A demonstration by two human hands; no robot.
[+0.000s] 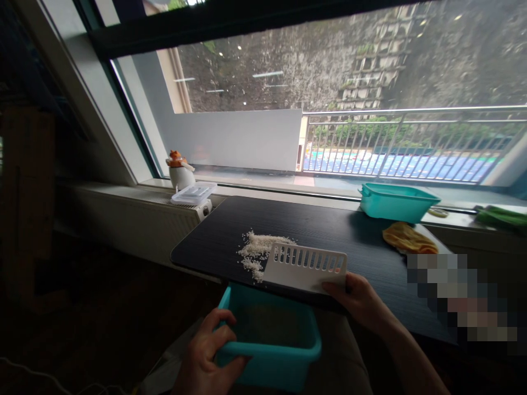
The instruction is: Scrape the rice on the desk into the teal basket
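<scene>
My left hand [208,354] grips the near left rim of a teal plastic bin [284,351], held below the front edge of the black table [313,225]. My right hand [356,299] holds a flat white slotted plastic panel [307,266] by its right end, resting on the table near the edge. A pile of white rice grains [257,252] lies on the table just left of the panel, touching its left end. Some grains seem to lie inside the bin.
A second teal bin [395,200] stands at the table's back right with a yellow cloth [407,238] in front of it. A clear lidded box [194,193] and a small white and orange figure [180,169] sit on the windowsill at left. A green object [500,216] lies far right.
</scene>
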